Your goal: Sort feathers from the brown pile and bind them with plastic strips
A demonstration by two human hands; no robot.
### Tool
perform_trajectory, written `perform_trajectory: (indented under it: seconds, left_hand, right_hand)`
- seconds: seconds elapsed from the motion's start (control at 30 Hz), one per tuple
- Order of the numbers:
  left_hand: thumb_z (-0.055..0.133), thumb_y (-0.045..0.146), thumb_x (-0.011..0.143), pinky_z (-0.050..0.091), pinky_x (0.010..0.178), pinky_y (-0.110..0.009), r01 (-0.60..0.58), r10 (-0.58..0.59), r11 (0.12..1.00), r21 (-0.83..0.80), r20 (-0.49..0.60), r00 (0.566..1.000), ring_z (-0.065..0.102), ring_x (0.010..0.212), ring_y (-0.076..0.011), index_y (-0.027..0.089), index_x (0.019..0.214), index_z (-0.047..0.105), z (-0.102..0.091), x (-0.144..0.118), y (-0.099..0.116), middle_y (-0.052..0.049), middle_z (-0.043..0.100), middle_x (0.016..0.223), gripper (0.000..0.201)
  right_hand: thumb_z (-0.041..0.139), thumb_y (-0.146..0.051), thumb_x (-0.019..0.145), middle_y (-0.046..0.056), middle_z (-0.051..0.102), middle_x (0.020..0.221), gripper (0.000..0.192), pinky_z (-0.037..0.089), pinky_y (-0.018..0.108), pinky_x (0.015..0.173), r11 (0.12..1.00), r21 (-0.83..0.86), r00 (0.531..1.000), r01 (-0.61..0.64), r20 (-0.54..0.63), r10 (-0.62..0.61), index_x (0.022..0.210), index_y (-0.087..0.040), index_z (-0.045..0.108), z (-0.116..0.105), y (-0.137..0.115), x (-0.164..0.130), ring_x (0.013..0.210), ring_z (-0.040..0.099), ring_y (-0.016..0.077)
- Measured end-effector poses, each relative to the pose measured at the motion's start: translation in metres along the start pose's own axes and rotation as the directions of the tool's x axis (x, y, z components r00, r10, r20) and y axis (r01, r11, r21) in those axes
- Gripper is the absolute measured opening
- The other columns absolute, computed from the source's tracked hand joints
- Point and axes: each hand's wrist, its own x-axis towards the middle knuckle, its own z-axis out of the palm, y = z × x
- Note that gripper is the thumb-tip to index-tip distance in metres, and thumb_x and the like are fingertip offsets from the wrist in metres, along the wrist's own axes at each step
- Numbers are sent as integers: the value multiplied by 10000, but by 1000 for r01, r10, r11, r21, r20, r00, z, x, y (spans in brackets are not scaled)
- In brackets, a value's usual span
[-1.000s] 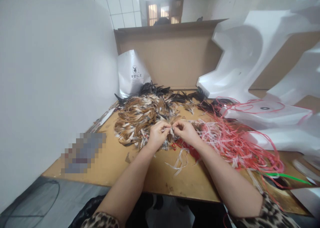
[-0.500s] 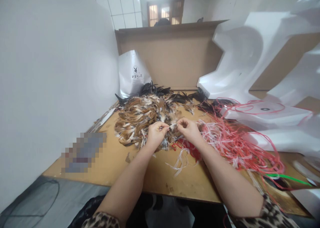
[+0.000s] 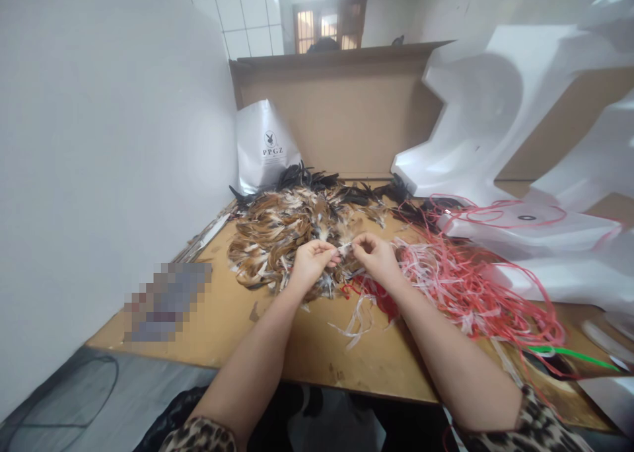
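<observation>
Pale strand [image 3: 345,247] sits in the narrow gap between your two sets of fingertips, raised over the near right part of the brown feather pile [image 3: 270,230]. Long axis goes left to right, right end looking slightly farther; it's tiny and blurred, so exact tilt and what it's made of: can't tell. Key relation: it lies right of your left fingers and left of your right fingers, neither hand clearly nearer.

Your left hand [image 3: 312,263] has thumb and forefinger pinched at the strand's left end, other fingers curled. Your right hand [image 3: 377,260] pinches the right end, fingertips together, the rest bent in. Contact looks likely at both ends, judging by the pinch.

Outward: brown feathers spread left and far of your hands, black feathers [image 3: 308,176] behind them. Red and white strips [image 3: 456,280] heap just right of your right hand. A white bag [image 3: 265,151] stands far left on the table [image 3: 212,333], in front of a cardboard panel [image 3: 356,115].
</observation>
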Motion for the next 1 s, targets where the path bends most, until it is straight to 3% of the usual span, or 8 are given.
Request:
perform_trajectory:
  seconds: [0.17,0.33,0.47,0.57,0.77,0.83,0.93,1.0]
  left_hand:
    - [566,398,696,454,510,-187,233,-184,942,-241,210,960,607,597,-123,105,831,539,-3,-1,0,-93,632,711,324]
    - [642,256,651,428,507,-146,293,-218,916,-274,271,938,591,602,-87,108,822,546,-4,-1,-8,-72,628,725,246]
    - [658,216,630,416,503,-144,283,-215,908,-308,235,948,578,593,-76,119,805,527,-6,0,-9,-58,625,720,238]
    - [658,210,628,398,478,-134,301,-215,891,-341,268,939,541,542,-50,120,804,540,-6,0,-7,-35,603,688,230]
    - [646,249,638,401,477,-146,375,-241,873,-314,390,889,526,529,-51,110,778,583,-2,-5,-5,-35,576,669,208]
    - [635,292,645,424,507,-170,317,-219,911,-264,341,914,563,589,-86,105,797,591,1,-5,-6,-55,595,701,245]
    - [672,303,590,451,563,-216,139,-122,980,-142,126,985,579,640,-117,109,816,601,4,-2,-9,-58,617,723,306]
    - [696,283,551,452,582,-229,53,-51,997,-55,46,998,562,609,-102,115,795,610,4,1,-12,-45,622,717,308]
  right_hand:
    - [474,-255,714,16,567,645,117,397,225,546,992,-57,993,113,-16,-114,718,-166,549,0,-12,-5,561,499,115]
    - [492,-256,715,29,573,685,111,403,245,593,986,-48,987,160,32,-159,712,-173,564,4,-17,-9,619,504,127]
    - [526,-335,702,31,596,697,192,427,260,599,982,185,998,-23,58,12,761,-160,577,5,-12,-5,620,525,130]
    - [552,-396,687,27,609,675,260,435,251,572,896,381,967,-228,195,163,767,-151,583,4,-10,-3,567,529,115]
    - [640,-379,618,16,608,582,247,437,255,576,744,537,900,-398,384,204,642,-140,584,5,-12,-6,535,549,118]
    - [661,-364,597,14,610,579,241,426,244,546,752,525,906,-397,356,230,635,-136,595,6,-11,-5,514,539,112]
    - [683,-355,567,17,621,602,240,415,234,531,796,477,925,-373,258,278,636,-137,608,6,-10,-3,517,533,110]
    - [686,-360,556,14,620,603,242,411,235,535,827,442,937,-347,205,283,632,-142,612,6,-9,-1,518,525,108]
